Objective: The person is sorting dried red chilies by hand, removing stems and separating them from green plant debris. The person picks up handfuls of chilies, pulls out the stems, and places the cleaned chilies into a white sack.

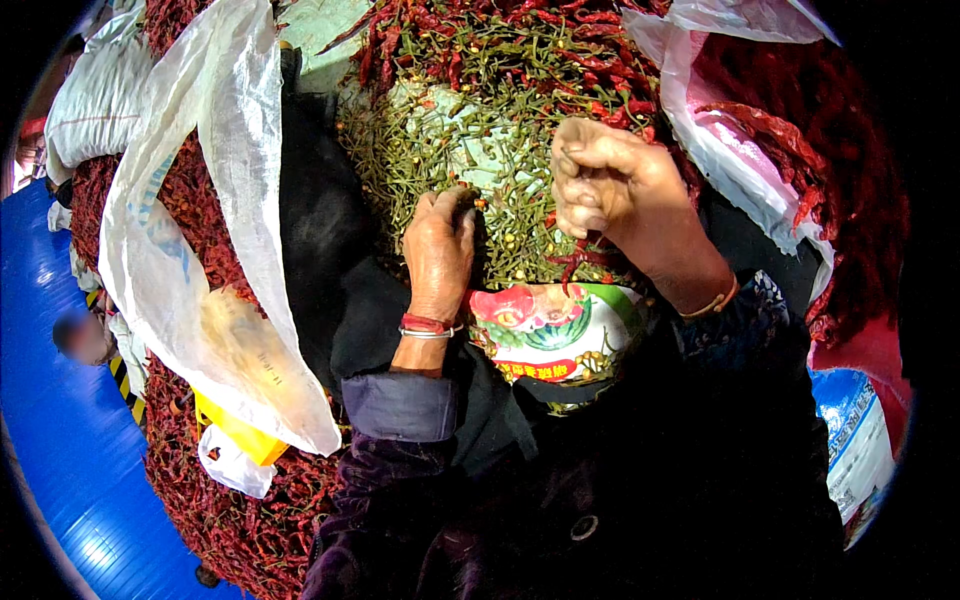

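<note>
Loose green chili stems [420, 142] and pale seeds lie spread over a light sheet [484, 154] before me. My left hand [439, 244] reaches down among them, its bent fingertips touching the stems beside a small orange-red bit [480, 203]. Whether those fingers pinch anything is hidden. Raised above the right side, my right hand [619, 184] has its fingers curled inward, and I cannot see whether something is inside. Dark red dried chilies [581, 259] lie just below it. More red chilies [615, 64], mixed with stems, are heaped at the far side.
An open white woven sack [251, 150] with red chilies stands at left; another sack [716, 161], pink-lined, holds chilies at right. A fruit-printed bag [562, 326] lies near my lap. Chilies [225, 517] cover the lower left beside a blue surface [82, 480]. A person [79, 337] is at far left.
</note>
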`<state>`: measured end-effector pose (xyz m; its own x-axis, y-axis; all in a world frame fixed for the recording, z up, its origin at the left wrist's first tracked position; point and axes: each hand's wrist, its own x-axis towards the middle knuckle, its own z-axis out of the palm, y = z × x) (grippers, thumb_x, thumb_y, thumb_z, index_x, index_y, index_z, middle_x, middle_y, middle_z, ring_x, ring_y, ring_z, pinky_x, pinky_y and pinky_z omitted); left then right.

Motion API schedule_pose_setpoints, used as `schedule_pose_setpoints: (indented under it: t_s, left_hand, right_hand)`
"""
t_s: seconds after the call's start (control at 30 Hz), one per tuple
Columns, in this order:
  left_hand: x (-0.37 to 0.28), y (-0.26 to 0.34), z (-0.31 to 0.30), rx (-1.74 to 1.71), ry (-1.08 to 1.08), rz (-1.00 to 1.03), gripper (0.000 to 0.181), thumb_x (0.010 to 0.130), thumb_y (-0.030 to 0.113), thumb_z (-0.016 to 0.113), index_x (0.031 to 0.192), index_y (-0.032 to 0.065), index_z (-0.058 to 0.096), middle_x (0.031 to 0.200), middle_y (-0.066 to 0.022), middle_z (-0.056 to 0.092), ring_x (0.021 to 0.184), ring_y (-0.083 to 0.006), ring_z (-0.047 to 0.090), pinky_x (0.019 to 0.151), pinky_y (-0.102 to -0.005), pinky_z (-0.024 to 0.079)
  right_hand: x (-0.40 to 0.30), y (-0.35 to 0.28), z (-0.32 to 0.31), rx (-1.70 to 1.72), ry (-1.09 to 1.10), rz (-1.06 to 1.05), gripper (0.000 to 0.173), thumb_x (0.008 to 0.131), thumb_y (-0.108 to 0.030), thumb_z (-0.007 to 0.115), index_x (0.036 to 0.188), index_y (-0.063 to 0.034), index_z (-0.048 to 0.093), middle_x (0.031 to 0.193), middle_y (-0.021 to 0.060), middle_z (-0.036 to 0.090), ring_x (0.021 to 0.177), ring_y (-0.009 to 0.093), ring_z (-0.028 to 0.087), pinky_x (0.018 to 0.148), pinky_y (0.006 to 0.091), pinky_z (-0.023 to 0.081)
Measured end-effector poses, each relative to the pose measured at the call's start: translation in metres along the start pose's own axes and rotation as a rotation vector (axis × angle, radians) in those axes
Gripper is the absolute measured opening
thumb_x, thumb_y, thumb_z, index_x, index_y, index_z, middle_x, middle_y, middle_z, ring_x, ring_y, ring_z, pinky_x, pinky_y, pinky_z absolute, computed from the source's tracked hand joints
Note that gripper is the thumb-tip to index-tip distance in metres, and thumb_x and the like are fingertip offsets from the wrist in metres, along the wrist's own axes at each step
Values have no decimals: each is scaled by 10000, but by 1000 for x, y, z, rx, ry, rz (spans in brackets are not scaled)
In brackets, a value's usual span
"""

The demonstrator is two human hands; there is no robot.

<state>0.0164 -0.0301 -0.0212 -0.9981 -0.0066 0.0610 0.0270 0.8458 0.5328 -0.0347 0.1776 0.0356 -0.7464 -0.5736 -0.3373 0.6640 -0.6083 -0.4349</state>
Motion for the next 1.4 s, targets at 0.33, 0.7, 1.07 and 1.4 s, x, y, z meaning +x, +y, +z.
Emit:
schedule_pose_setpoints:
  t_s: [0.33,0.7,1.07,1.4]
  left_hand:
    - [2,2,-10,-390,26,-154,128,741,18,618,862,-22,623,777,-115,592,685,-209,569,624,-305,452]
    - [-12,33,-26,-355,-60,-90,111,797,59,622,868,-24,600,707,-91,613,614,-103,538,568,-256,448]
    - [-12,32,-38,-132,-137,161,82,783,20,600,858,-9,586,731,-111,574,624,-185,549,586,-290,445]
    - [-4,14,-39,-1129,145,-538,66,806,27,602,855,34,560,680,24,529,532,-39,451,433,-195,385]
  right_hand:
    - [20,25,-13,-830,13,-188,163,836,-157,447,850,-5,506,596,69,492,459,171,451,430,307,386]
    - [16,57,-13,-1793,-158,-503,288,748,-83,535,1019,4,492,767,187,567,700,376,561,572,448,433]
    - [13,54,-10,-1818,-233,-564,92,744,-72,538,791,-14,484,605,163,504,601,368,533,503,455,393]
    - [16,52,2,-961,-406,-96,197,784,-189,501,695,-16,530,533,49,455,476,150,469,419,294,350]
